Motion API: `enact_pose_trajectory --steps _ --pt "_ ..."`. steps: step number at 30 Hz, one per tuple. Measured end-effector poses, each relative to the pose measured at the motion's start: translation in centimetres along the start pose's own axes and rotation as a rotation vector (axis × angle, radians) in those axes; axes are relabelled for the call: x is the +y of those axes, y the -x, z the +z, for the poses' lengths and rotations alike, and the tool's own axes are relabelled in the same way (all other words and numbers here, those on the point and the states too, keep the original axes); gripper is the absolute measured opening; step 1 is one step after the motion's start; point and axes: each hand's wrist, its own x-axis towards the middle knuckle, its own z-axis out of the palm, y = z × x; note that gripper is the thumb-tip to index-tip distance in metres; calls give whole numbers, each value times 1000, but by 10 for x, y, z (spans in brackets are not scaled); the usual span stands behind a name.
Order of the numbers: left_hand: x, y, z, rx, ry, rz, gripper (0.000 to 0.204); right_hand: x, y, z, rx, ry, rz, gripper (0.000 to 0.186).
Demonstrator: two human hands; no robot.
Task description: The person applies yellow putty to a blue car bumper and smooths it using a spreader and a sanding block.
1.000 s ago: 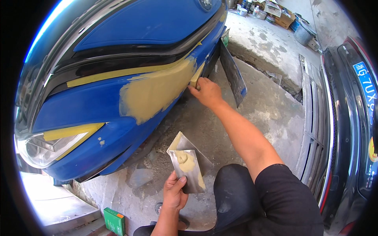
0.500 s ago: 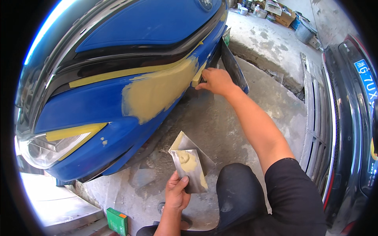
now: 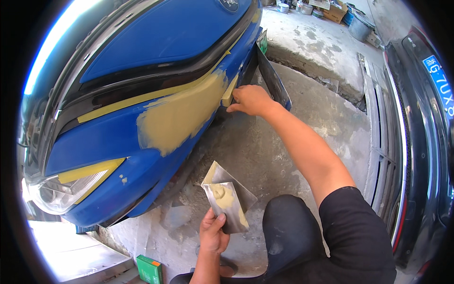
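Note:
In my left hand (image 3: 215, 234) are two thin steel putty spreaders, closed between thumb and fingers. The front spreader (image 3: 236, 221) carries a lump of tan body filler (image 3: 221, 196); the rear spreader (image 3: 243, 191) juts out at an angle behind it. My right hand (image 3: 251, 100) reaches to the far corner of a blue vehicle's body panel (image 3: 94, 146). Its fingers are bent against a pale yellow strip (image 3: 227, 97) and the thumb lies below; their tips are hidden. A broad tan filler patch (image 3: 177, 116) covers the panel left of this hand.
Yellow masking tape (image 3: 142, 98) follows the dark trim and borders the headlight (image 3: 52, 194). A dark panel (image 3: 274, 78) stands behind my right hand. A green box (image 3: 149, 270) lies at lower left. A dark car (image 3: 421, 118) and metal grating (image 3: 378, 142) flank the right.
The view has shifted a little, so the blue panel and my right hand appear further left. Both hands keep nearly the same pose; the spreaders stay in my left hand.

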Motion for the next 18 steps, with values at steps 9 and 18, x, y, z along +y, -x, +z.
enact_pose_trajectory --steps 9,18 --pt "-2 3 -1 39 -16 7 45 18 -6 -12 180 -217 10 41" --pt "-2 1 -2 14 -26 4 47 1 5 33 11 -1308 493 36"
